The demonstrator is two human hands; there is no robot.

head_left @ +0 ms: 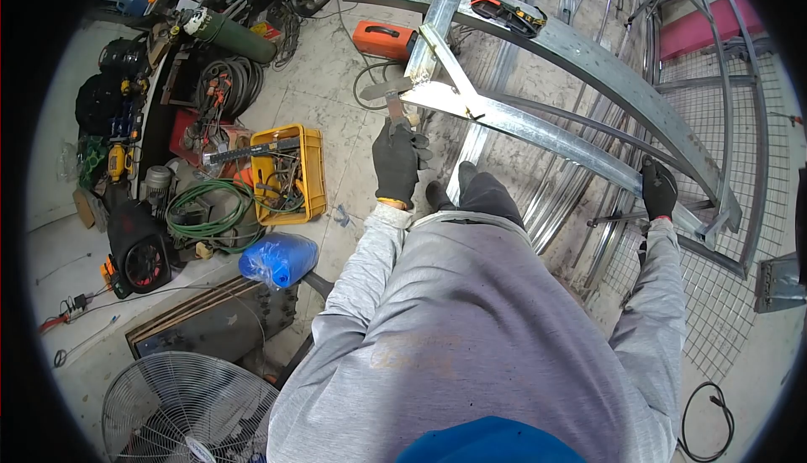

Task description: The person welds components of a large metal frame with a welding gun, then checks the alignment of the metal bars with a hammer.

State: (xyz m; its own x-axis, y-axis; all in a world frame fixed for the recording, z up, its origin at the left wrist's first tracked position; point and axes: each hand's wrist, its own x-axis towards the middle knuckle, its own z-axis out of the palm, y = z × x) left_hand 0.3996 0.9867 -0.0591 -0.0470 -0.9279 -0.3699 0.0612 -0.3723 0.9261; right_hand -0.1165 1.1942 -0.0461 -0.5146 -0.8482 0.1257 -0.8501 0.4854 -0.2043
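My left hand point(398, 162), in a dark glove, is closed around the handle of a hammer point(385, 89). The long narrow hammer head is right by the end of a shiny galvanized steel beam point(538, 129), where an upright bar point(440, 13) and a short diagonal brace point(450, 59) meet it. Farther along that same beam, near its right end, my gloved right hand point(659, 189) is wrapped over the metal. A curved steel channel point(614, 76) runs behind the beam.
A red-orange machine point(385, 40) with a cable sits past the joint. A yellow crate point(313, 177) of tools, green hose point(202, 211), a blue wrapped bundle point(279, 259) and a large fan point(185, 408) are at left. Steel bars lie on the floor; wire mesh point(714, 312) is at right.
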